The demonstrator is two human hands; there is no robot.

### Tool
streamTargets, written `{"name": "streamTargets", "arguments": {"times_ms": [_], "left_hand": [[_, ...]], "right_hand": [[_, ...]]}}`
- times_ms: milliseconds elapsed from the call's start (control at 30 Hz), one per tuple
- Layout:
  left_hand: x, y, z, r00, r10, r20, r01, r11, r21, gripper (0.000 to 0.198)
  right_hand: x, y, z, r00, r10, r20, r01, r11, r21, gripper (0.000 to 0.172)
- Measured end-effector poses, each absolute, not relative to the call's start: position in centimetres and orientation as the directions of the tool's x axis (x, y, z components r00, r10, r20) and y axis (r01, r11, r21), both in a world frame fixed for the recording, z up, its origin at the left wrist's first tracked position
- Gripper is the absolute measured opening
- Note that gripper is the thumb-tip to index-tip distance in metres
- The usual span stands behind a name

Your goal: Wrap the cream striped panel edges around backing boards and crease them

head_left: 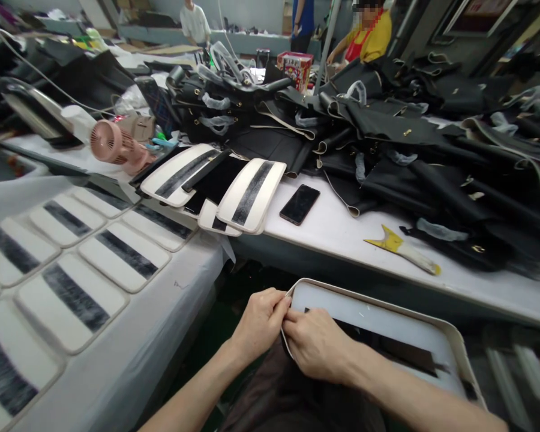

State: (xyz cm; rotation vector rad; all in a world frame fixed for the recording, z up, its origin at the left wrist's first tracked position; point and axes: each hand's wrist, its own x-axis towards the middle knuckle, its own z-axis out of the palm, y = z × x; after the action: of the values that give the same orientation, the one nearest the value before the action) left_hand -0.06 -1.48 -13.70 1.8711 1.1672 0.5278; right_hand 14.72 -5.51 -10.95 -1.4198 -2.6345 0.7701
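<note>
Low in the middle, both hands work the left corner of a white rounded panel point(378, 318) that carries a dark strip. My left hand point(258, 324) pinches the panel's edge with thumb and fingers closed. Right beside it, my right hand point(317, 345) is closed on the same corner, its fingers curled over the rim. The panel rests over my lap, in front of the table edge.
Several white panels with dark strips point(117, 252) lie in rows at left and stacked point(252, 195) on the table. A phone point(299, 204), a yellow-handled tool point(402, 249), a pink fan point(112, 144) and heaps of black leather pieces point(409, 138) cover the table. People stand at the back.
</note>
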Motion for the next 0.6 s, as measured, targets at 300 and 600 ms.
{"name": "streamTargets", "arguments": {"times_ms": [300,600], "left_hand": [[0.6,-2.2,-14.5,0.465,0.884,-0.045,0.547,-0.246,0.8,0.031],[1.5,-2.0,-14.9,0.403,0.902,-0.158,0.71,-0.199,0.675,0.054]], "right_hand": [[27.3,-14.7,-9.2,0.307,0.867,0.393,0.842,-0.056,-0.536,0.019],[34.2,-23.1,-14.1,0.675,0.696,-0.244,0.463,-0.657,-0.595,0.048]]}}
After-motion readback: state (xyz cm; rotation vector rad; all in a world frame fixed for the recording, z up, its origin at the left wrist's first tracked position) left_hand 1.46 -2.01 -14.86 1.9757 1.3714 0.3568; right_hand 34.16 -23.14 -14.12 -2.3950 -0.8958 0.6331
